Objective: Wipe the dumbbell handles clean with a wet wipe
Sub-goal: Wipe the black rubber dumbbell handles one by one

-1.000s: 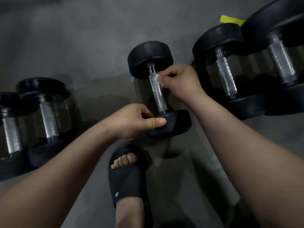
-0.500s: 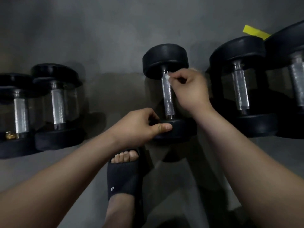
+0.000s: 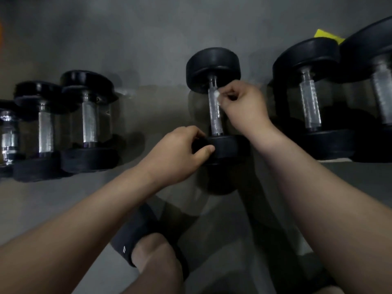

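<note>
White wipe (image 3: 216, 94), pinched in the curled right hand (image 3: 244, 107), touches the twelve-o'clock end of the handle (image 3: 214, 117) of the middle dumbbell (image 3: 213, 66) while the left hand (image 3: 178, 153) grips its six-o'clock head (image 3: 230, 149); better to drag firmly toward six, twisting round.

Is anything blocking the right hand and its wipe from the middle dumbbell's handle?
Nothing visible does. The right hand pinches the wipe against the upper part of the handle. The left hand grips the near head, below the bare stretch of handle, so the rest of it lies open to the wipe.
</note>
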Tool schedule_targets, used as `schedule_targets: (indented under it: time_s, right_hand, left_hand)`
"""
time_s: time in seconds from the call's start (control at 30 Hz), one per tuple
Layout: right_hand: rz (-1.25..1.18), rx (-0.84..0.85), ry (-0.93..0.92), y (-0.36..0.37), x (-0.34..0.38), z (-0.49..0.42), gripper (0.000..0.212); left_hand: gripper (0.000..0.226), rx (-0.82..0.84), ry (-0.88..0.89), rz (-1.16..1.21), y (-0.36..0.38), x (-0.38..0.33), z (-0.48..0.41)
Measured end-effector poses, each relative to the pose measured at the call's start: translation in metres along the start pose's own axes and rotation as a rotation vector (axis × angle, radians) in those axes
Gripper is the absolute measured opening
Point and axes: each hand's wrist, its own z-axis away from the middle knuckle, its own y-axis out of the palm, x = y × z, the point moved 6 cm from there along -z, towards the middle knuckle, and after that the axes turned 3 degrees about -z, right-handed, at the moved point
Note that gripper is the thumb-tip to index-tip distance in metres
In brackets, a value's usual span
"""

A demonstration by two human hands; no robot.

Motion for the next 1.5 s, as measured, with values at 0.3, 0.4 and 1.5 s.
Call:
schedule_targets:
  time_s: [0.3,0.4,1.5]
  right_hand:
    - [0.107,-0.098,-0.103,0.007,0.015,-0.011,0.013]
    - [0.126,-0.010,-0.054,0.002,0.004,0.009,0.013]
    - [-0.038,-0.039,0.023,0.046,0.027,-0.006,0.010]
  left_hand:
    - [0.056,0.056,0.087,-0.027,0.000,0.006,-0.006]
    - [0.054,0.058,0.093,-0.006,-0.002,0.010,-0.006]
    - [0.056,0.134,0.104,0.108,-0.003,0.068,0.013]
